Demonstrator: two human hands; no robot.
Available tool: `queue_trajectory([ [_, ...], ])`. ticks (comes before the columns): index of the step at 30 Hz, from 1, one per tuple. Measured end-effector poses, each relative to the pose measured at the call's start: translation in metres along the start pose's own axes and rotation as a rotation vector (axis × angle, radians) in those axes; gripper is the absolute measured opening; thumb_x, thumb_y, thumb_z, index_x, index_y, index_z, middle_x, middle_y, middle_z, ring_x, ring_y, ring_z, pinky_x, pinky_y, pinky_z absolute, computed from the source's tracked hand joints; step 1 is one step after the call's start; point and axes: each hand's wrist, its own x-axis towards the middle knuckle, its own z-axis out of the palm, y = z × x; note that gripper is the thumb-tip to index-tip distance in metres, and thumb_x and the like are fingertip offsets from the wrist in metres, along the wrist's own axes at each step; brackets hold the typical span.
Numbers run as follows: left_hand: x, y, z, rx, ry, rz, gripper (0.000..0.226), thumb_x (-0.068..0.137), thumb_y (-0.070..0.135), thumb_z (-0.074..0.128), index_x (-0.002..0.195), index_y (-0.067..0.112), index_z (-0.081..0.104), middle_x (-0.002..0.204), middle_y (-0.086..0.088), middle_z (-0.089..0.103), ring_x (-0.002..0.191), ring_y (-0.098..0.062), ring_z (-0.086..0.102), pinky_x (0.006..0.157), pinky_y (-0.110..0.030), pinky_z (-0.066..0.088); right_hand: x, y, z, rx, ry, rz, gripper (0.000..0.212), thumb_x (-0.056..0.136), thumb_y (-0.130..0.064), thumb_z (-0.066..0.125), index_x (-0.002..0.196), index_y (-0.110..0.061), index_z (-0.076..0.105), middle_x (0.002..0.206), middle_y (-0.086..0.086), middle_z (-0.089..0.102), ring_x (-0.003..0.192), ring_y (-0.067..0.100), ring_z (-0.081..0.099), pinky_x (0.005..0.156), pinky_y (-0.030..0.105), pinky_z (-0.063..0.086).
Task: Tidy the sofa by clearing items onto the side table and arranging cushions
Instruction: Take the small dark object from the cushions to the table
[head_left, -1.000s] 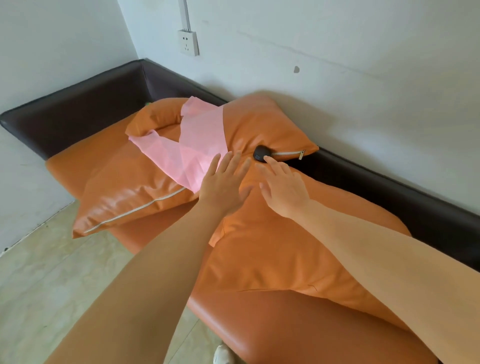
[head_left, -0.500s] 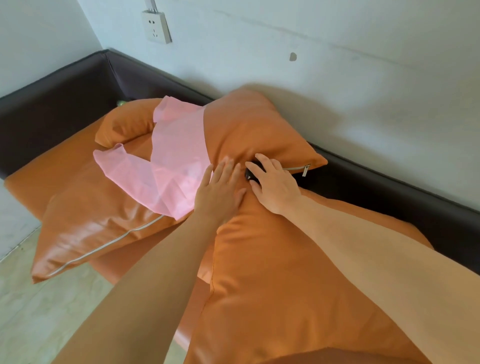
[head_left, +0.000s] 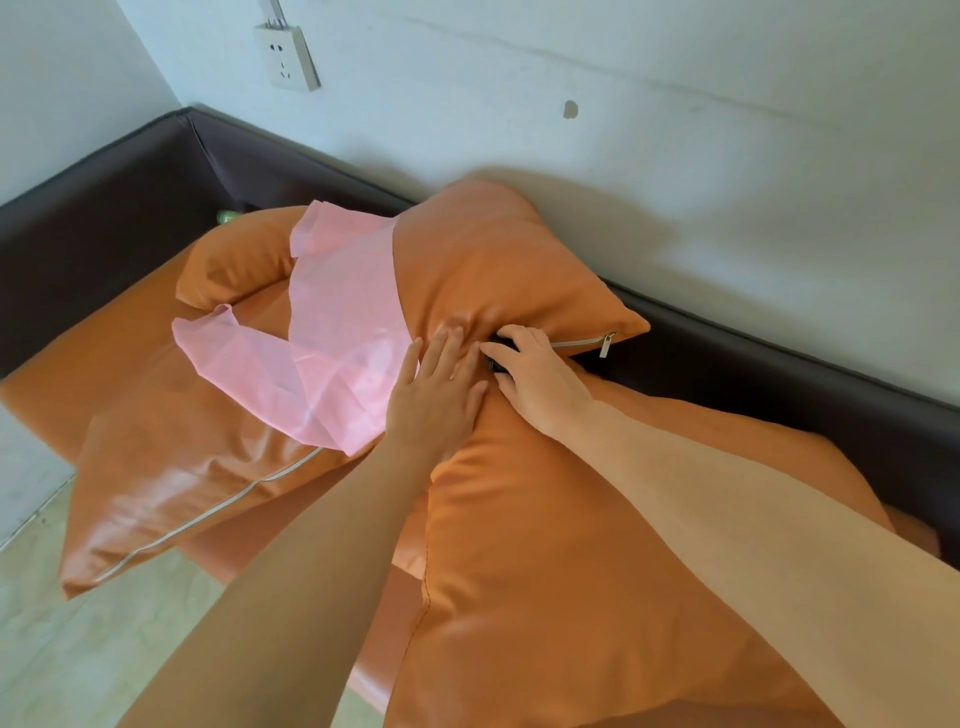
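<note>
Black object mostly hidden under curled right hand fingers, left hand flat, fingers straight on orange cushion

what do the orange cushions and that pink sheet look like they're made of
Orange cushions: probably faux leather, a smooth skin with soft glare and zip edges. Pink sheet: thin and semi-transparent with sharp creases, likely non-woven fabric or plastic film; which one cannot be told.

No words, brands, numbers or signs could be read anywhere. The wall socket at eleven o'clock was plain white, and the zip pull bore no legible mark.
</note>
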Motion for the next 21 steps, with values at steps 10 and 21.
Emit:
queue_trajectory([
  [10,-0.011,0.014,-0.032,-0.077,0.034,0.136,0.064,0.097,0.048,0.023,0.136,0.008,0.054,0.14,-0.009,0.054,0.132,-0.026,0.049,0.111,-0.042,0.025,-0.056,-0.006,-0.026,0.034,0.16,-0.125,0.038,0.08,0.006,0.067,0.117,-0.003,0.066,0.126,0.018,0.058,0.125,0.034,0.05,0.096,0.04,0.046],
  [21,-0.021,0.095,-0.092,-0.283,-0.13,0.598,0.077,0.088,0.062,0.051,0.148,0.017,0.035,0.151,0.0,0.04,0.141,-0.02,0.033,0.114,-0.033,0.016,-0.187,-0.004,-0.094,0.016,0.17,-0.077,0.036,0.081,0.001,0.068,0.116,-0.004,0.064,0.132,0.015,0.052,0.125,0.026,0.048,0.097,0.032,0.046],
])
